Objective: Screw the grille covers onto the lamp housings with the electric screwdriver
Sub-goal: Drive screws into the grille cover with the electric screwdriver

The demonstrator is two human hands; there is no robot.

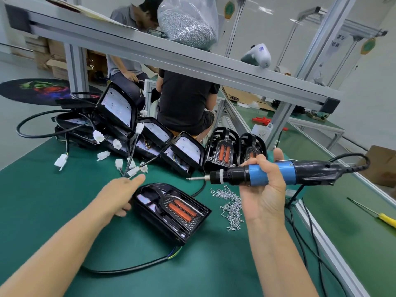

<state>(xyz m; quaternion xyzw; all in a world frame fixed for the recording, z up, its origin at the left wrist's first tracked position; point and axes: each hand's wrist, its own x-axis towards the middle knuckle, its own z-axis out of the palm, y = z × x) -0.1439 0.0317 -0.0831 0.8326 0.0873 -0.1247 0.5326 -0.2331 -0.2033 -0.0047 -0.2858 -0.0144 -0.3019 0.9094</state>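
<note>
Your right hand [264, 181] grips the screwdriver [270, 173], held level above the screws [230, 205]. Your left hand [120, 192], fingers loosely curled, rests against the lamp [171, 212] on the mat [64, 189].

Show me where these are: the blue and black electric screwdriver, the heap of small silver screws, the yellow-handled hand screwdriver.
blue and black electric screwdriver [255, 174], head view, on its blue barrel.
heap of small silver screws [232, 207], head view, middle of the heap.
yellow-handled hand screwdriver [389, 219], head view, on its yellow handle.
</note>
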